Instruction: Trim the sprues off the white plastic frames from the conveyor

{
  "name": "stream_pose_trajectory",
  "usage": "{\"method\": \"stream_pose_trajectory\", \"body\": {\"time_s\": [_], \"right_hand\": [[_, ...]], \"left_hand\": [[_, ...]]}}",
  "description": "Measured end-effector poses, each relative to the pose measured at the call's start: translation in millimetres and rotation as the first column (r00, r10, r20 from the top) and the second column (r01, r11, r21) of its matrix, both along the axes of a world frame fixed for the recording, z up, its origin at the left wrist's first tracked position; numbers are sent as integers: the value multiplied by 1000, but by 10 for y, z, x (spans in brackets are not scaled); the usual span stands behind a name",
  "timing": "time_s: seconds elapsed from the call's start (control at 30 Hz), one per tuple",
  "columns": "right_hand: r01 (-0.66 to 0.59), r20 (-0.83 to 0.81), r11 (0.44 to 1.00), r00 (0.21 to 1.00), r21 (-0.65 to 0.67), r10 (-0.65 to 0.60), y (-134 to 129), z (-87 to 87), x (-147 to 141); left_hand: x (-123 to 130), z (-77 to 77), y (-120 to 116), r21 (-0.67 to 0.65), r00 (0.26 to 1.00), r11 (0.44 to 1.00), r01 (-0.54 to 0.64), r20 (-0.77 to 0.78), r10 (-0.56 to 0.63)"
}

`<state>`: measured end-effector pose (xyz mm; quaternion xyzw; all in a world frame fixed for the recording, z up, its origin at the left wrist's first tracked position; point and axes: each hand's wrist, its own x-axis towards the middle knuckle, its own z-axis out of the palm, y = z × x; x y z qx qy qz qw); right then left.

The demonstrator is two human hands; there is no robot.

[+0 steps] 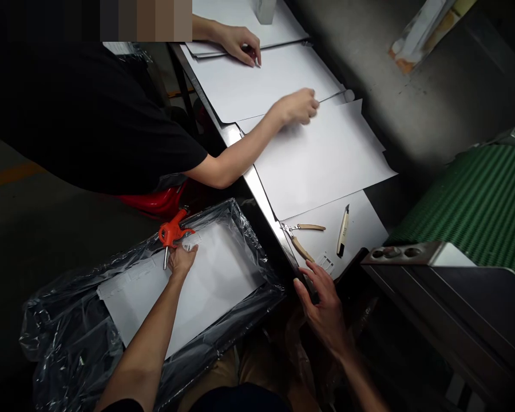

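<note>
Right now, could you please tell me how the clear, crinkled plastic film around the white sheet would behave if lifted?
The clear, crinkled plastic film is probably light and floppy, as it lies in loose folds. Its glossy surface may slip, and the orange plastic clamp may snag it.

Worn items, noted from the head view. My left hand (182, 260) and right hand (324, 303) are bare, and both forearms are uncovered as far as the frame shows. A short black sleeve (122, 405) sits at the lower edge of the view on the left arm. A dark shirt front (240, 397), apparently black, curves up from the bottom edge. Past it is tan legwear (249, 366), partly in shadow; whether trousers or shorts, I cannot tell.
</note>
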<state>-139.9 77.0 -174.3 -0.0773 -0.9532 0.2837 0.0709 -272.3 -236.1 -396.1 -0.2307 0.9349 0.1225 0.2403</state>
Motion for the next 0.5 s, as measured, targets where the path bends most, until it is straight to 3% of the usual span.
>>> {"method": "stream_pose_trajectory", "body": {"time_s": [0.33,0.5], "right_hand": [[73,76,990,995,-121,-64,-96,55,262],[95,122,984,990,-154,-76,-218,64,349]], "left_hand": [[-26,96,-42,154,972,971,181,124,-200],[114,334,31,178,953,952,250,130,-275]]}}
